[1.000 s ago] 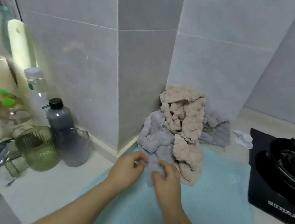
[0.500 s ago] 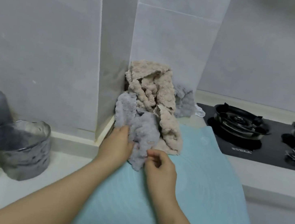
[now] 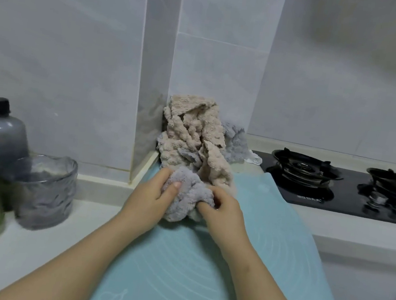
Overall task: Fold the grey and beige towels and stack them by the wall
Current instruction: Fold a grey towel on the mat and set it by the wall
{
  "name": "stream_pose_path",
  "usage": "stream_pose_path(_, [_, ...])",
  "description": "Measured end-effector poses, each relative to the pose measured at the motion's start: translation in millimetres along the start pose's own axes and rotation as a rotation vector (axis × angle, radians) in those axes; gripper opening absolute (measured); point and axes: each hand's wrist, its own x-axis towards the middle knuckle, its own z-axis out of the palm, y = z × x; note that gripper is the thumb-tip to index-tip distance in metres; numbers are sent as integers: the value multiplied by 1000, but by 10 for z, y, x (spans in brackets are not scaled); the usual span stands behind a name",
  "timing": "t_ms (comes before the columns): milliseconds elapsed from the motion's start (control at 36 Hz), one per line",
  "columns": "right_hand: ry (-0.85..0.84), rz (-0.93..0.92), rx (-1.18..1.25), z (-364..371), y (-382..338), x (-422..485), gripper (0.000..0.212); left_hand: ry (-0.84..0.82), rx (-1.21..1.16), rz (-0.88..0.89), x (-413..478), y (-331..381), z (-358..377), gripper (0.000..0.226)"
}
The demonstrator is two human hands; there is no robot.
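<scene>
The grey towel point(image 3: 186, 191) has come away from the heap. It now sits bunched in a ball at the far end of the blue mat point(image 3: 199, 277), where half a second ago it hung loose. Both grips are closed on it: the left hand point(image 3: 153, 194) wraps its left side, thumb on top, and the right hand point(image 3: 224, 209) digs its fingers into the right side. The beige towel point(image 3: 192, 128) lies crumpled just behind it, against the wall corner on the counter point(image 3: 33, 248).
</scene>
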Motion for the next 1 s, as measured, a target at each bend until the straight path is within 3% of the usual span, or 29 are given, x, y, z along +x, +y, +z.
stream_pose_path(56, [71,13,75,-31,-9,37,20,-73,-84,-25,16,-9,-34,14])
stream_pose_path(111, [120,47,166,-88,-36,57,17,-209,-100,-52,27,-17,-62,46])
stream_pose_path(167, [132,100,266,-145,-52,74,19,-320,81,-29,23,-19,-64,70])
stream_pose_path(194, [130,134,311,-176,-58,78,19,-329,202,-1,17,-29,-58,71])
stream_pose_path(250, [125,195,397,-229,-67,93,16,-243,337,9,24,-52,-54,58])
stream_pose_path(361, [148,246,453,-291,-84,106,6,-1,210,27,54,-49,-86,27])
stream_pose_path(444, [185,246,442,-313,-68,115,7,121,121,78,64,64,-120,31])
stream_pose_path(611, [205,240,448,-358,-38,114,16,216,-76,-30,106,120,-166,23])
stream_pose_path(694, [199,284,347,-392,-1,110,13,202,246,-45,88,21,-143,28])
stream_pose_path(778, [206,313,175,-402,79,109,13,211,516,182,61,-31,-113,19])
stream_pose_path(806, [211,307,113,-401,97,108,13,146,521,228,53,-8,-115,16])
stream_pose_path(917, [186,296,-4,-400,140,101,10,-368,615,89,25,68,-54,75])
stream_pose_path(1000, [119,296,28,-395,118,100,9,-609,736,-17,-2,10,-35,92])
